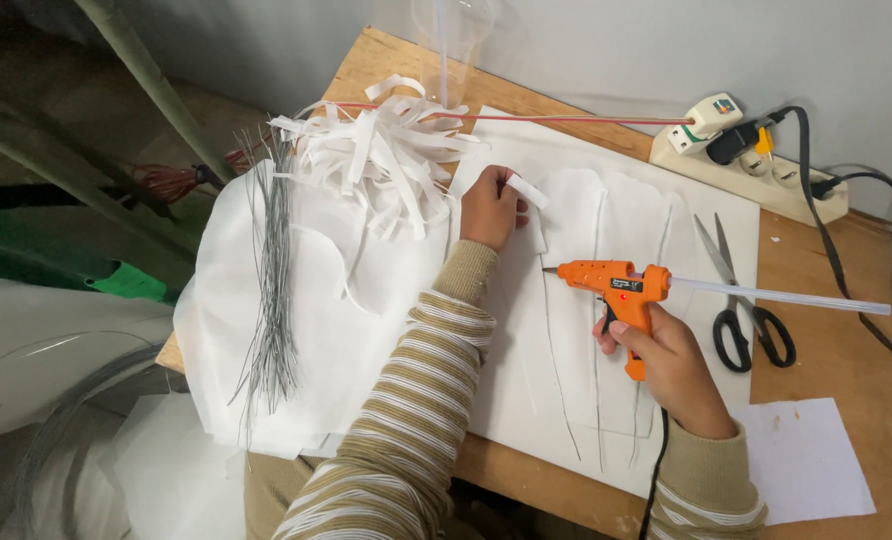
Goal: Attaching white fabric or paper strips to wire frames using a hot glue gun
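My right hand (671, 365) grips the handle of an orange hot glue gun (616, 287), a clear glue stick (776, 295) sticking out of its back and the nozzle pointing left. My left hand (488, 207) pinches a small white paper strip (526, 190) just above the nozzle. Both hands hover over a white sheet (706, 225) bearing white petal-shaped cutouts with thin wires (556, 370) laid along them.
A pile of white paper strips (381, 150) and a bundle of grey wires (271, 290) lie on white fabric at the left. Black-handled scissors (746, 315), a power strip (756, 165) with plugs, a clear cup (451, 45) and a loose paper sheet (816, 460) sit on the wooden table (836, 310).
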